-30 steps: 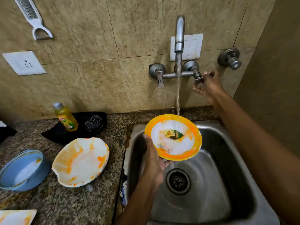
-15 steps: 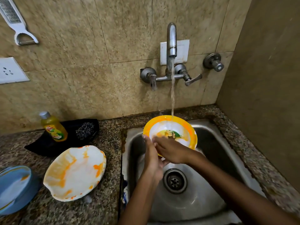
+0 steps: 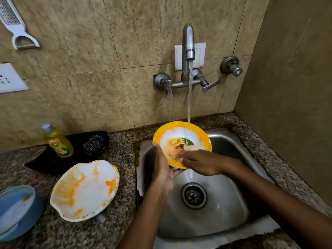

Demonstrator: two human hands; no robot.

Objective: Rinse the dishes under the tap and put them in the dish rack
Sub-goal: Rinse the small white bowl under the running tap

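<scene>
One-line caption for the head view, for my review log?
Left hand holds a yellow-rimmed plate under the running tap while the right hand rubs it.

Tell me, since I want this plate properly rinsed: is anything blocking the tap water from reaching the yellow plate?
Nothing visible does. The water stream falls freely from the tap onto the far rim of the yellow plate. The left hand holds its near edge, and the right hand rubs lower down its face, clear of the stream.
</scene>
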